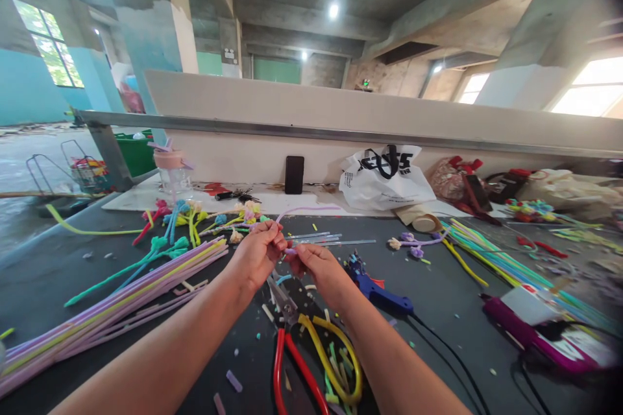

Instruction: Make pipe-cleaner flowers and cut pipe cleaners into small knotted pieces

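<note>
Between my two hands is a light purple pipe cleaner (311, 209), its free length arching up and to the right. My left hand (260, 249) pinches it, fingers curled. My right hand (318, 266) is closed on its short lower end, thumb and index finger together, close beside the left. Just below them lie red-handled pliers (285, 331) and yellow-handled scissors (357, 363). A blue glue gun (382, 295) rests to the right of my right hand. Behind my hands are several clear glue sticks (335, 238).
Long pipe cleaners lie bundled at left (160, 288) and right (506, 262). Finished-looking fuzzy flowers (180, 217) sit at back left. A black phone (294, 175) leans on the divider near a white plastic bag (387, 178). A purple device (540, 337) with cords lies at right.
</note>
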Action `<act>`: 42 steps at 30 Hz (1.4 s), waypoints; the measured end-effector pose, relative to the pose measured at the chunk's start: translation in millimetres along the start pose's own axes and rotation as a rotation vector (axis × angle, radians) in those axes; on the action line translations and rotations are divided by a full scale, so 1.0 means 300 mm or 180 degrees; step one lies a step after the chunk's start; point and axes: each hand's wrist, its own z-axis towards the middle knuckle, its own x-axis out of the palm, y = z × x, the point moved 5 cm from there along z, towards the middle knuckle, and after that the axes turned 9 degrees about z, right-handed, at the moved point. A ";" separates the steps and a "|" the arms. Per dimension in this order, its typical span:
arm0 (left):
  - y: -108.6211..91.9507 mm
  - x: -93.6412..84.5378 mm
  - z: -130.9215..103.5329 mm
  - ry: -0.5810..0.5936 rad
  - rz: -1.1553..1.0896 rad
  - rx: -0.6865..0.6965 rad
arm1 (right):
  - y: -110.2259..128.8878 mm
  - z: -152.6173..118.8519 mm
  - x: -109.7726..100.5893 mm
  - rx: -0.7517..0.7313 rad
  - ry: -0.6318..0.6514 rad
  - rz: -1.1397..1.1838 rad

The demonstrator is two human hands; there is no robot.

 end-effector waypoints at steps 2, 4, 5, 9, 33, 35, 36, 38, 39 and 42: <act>0.009 0.001 -0.001 0.0016 0.0003 -0.0022 | 0.003 -0.001 0.003 -0.0009 0.0032 -0.0053; 0.016 0.003 -0.004 0.0008 0.0005 -0.0063 | 0.002 -0.002 0.006 -0.0028 0.0022 -0.0184; 0.017 0.004 -0.005 0.0000 0.0002 -0.0084 | 0.000 -0.002 0.007 -0.0030 -0.0003 -0.0245; 0.019 0.004 -0.007 -0.0031 -0.0072 -0.0113 | -0.007 -0.003 0.007 -0.0039 -0.0199 -0.0346; -0.212 -0.094 0.027 -0.0273 -0.0628 0.0424 | -0.019 -0.003 -0.042 -0.0028 -0.0684 0.0242; -0.266 -0.092 0.014 -0.0183 -0.0542 0.0642 | -0.007 -0.005 -0.056 -0.0093 -0.0710 0.0168; -0.307 -0.088 0.000 -0.0110 -0.0461 0.0781 | 0.000 -0.006 -0.063 -0.0127 -0.0709 0.0123; -0.409 -0.069 -0.046 0.0066 -0.0116 0.1141 | 0.017 -0.008 -0.076 -0.0197 -0.0674 0.0009; -0.463 -0.054 -0.078 0.0112 0.0164 0.1394 | 0.024 -0.010 -0.080 -0.0230 -0.0643 -0.0063; -0.571 0.016 -0.192 -0.0091 0.1452 0.2486 | 0.041 -0.015 -0.081 -0.0278 -0.0535 -0.0306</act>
